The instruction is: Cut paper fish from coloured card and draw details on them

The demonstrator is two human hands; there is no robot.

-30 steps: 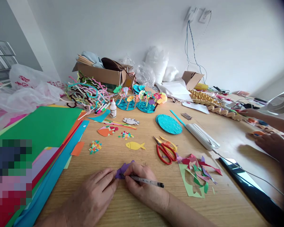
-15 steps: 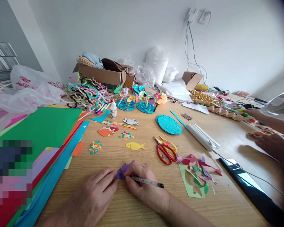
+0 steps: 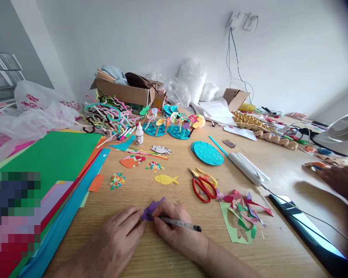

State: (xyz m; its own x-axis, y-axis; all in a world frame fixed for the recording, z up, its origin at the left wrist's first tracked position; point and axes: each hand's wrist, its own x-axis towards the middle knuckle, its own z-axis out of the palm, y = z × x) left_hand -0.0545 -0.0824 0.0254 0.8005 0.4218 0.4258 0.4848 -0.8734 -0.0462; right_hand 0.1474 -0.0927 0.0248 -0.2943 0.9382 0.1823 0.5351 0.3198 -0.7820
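Observation:
A small purple paper cutout (image 3: 149, 211), fish-like in outline, lies on the table in front of me. My left hand (image 3: 118, 233) pinches its left end between thumb and fingers. In my right hand (image 3: 176, 222) is a black-capped pen (image 3: 185, 224) with a clear barrel, its tip down at the cutout, partly hidden by my fingers. Beyond them lies a yellow paper fish (image 3: 166, 179) with a drawn gill line. Red-handled scissors (image 3: 203, 187) rest to the right of it, beside coloured paper scraps (image 3: 243, 210).
Stacked coloured paper (image 3: 55, 154) covers the left side. Behind are a glue bottle (image 3: 139, 135), blue discs (image 3: 207, 152), paper dots (image 3: 117, 180) and pipe cleaners (image 3: 107, 114). A power strip (image 3: 248, 168) and phone (image 3: 304, 227) lie right. Another person's hand (image 3: 338, 177) is at the far right.
The other person's hands at the far right have shifted; one arm has drawn back toward the right edge. My own hands, the pen and the cutout stay almost unmoved.

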